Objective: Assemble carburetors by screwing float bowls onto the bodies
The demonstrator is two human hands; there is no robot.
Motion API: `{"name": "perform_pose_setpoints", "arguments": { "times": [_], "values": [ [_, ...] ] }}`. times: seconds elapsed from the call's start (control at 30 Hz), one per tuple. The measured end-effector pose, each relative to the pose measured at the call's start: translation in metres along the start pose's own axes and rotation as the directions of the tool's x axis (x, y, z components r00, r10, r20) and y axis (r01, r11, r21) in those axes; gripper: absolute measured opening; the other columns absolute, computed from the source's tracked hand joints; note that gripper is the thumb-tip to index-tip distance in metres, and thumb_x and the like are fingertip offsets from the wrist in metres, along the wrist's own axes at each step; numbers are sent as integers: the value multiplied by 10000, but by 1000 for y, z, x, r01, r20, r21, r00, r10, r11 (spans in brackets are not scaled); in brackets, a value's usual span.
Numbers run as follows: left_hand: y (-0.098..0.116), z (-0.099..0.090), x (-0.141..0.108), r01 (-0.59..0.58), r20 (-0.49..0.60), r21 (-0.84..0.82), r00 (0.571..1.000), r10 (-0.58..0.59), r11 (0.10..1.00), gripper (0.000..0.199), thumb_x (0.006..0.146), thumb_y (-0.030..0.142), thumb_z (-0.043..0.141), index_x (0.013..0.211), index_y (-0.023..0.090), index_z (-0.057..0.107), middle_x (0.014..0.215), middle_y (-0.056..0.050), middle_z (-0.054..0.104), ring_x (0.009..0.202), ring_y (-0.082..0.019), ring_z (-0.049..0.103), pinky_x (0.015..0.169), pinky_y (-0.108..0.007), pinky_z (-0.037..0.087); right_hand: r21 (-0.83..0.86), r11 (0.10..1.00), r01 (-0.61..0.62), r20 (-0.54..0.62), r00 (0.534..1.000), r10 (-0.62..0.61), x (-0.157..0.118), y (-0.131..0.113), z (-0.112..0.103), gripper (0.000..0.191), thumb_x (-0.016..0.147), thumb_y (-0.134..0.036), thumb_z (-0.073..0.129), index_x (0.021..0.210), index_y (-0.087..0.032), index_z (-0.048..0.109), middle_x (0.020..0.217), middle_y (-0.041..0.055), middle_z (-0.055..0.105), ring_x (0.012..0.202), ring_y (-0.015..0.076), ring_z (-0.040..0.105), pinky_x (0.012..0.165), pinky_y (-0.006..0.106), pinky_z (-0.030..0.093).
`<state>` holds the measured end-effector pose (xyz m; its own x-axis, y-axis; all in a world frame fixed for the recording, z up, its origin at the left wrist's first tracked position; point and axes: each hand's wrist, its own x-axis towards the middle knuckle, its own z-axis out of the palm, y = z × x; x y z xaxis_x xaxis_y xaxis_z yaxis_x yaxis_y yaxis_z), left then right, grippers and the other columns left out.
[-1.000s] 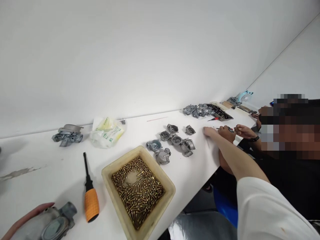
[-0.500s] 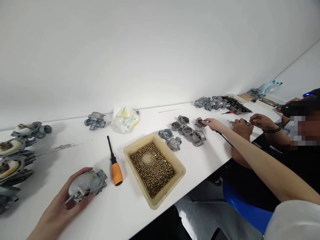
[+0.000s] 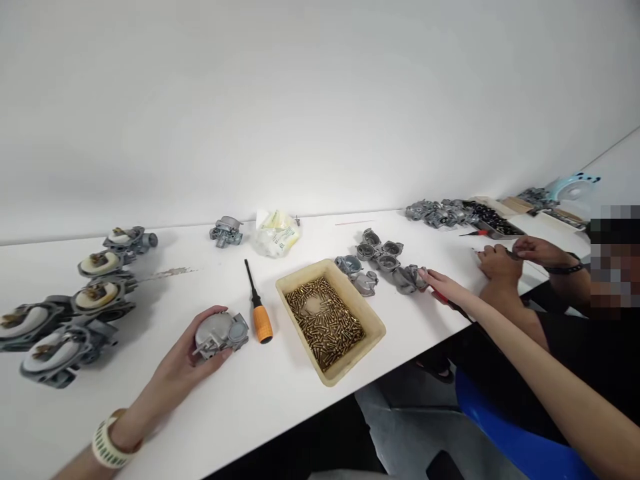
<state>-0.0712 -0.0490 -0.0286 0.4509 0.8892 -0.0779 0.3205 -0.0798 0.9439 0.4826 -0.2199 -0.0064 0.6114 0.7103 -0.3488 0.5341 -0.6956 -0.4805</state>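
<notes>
My left hand [image 3: 200, 343] is wrapped round a grey metal carburetor [image 3: 217, 333] on the white table, its domed cover facing up. My right hand [image 3: 445, 288] reaches to the right, its fingertips closed at the edge of a grey metal part [image 3: 407, 280] in a cluster of round metal bowls [image 3: 388, 263]. A red and black tool [image 3: 441, 297] shows under that palm; its grip is partly hidden. Between my hands lie an orange-handled screwdriver [image 3: 262, 325] and a cream tray [image 3: 327, 380] of small brass pieces [image 3: 325, 323].
Open carburetors with white floats [image 3: 97, 293] stand at the left. Another carburetor [image 3: 226, 231] and a plastic bag [image 3: 275, 233] lie near the wall. At the right are more metal parts [image 3: 437, 213], a dark-filled tray [image 3: 500, 230] and a co-worker's hands [image 3: 500, 261].
The view has shifted, showing more of the left side. My right hand has left the separate bowl, which now sits nearer the cluster, and is at the cluster's front right. My left hand keeps its hold.
</notes>
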Motion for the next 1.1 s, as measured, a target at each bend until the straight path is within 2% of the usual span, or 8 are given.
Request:
{"name": "perform_pose_setpoints", "arguments": {
  "times": [0.1,0.2,0.33,0.63,0.73,0.87,1.0,1.1],
  "values": [
    [2,2,0,2,-4,-2,1000,-2,1000,786,738,653,751,1359,250,488,1169,-88,659,993,-246,682,871,-315,607,6,997,77,58,995,-77,-9,-5,16,623,895,-757,480,1050,-158,553,510,-53,434,412,87,386,416,227,346],
    [0,1,0,-1,8,5,1000,1,1000,772,753,638,745,1371,259,480,1172,-83,652,1005,-243,673,888,-318,598,28,990,136,75,988,-138,-6,-24,33,559,892,-702,545,1082,-176,529,657,-18,584,432,69,417,425,220,357],
    [-6,0,0,-20,16,13,1000,20,1000,750,776,635,726,1381,274,468,1224,-83,635,1052,-243,657,892,-314,589,44,984,172,60,983,-174,2,-60,56,495,955,-599,532,1189,-164,501,921,34,679,443,39,427,418,204,365],
    [-7,0,-1,-50,32,-26,998,51,998,750,793,607,732,1385,243,451,1188,-91,640,1055,-249,653,908,-325,583,91,957,275,83,956,-283,12,-144,84,526,1017,-524,454,1407,-172,458,1043,70,693,456,34,409,404,192,345],
    [-9,-3,0,-41,55,-41,998,44,998,723,821,561,730,1400,251,429,1192,-87,634,1063,-238,651,931,-319,576,89,943,321,54,944,-327,-14,-147,72,577,1016,-545,406,1504,-238,383,1196,88,680,479,44,409,412,206,358],
    [-11,-8,2,-45,139,-26,989,48,999,688,835,522,731,1391,255,427,1189,-89,632,1022,-231,659,892,-329,592,50,927,372,223,900,-373,-66,-134,59,573,948,-660,462,1174,-180,680,914,82,705,532,80,475,463,205,387],
    [-7,-7,1,-66,139,-37,988,71,997,671,833,516,727,1381,255,440,1185,-88,636,1003,-235,662,875,-341,599,97,936,338,496,799,-340,-93,-126,74,457,826,-492,669,1171,-192,681,769,31,677,455,80,474,402,201,331],
    [-3,-4,-2,-45,93,-60,994,51,997,681,833,529,720,1389,257,436,1195,-85,637,1019,-237,664,879,-332,596,168,948,271,518,794,-319,-96,-121,90,341,836,-445,576,988,-152,662,654,2,615,361,67,394,348,213,273]
  ]
}}
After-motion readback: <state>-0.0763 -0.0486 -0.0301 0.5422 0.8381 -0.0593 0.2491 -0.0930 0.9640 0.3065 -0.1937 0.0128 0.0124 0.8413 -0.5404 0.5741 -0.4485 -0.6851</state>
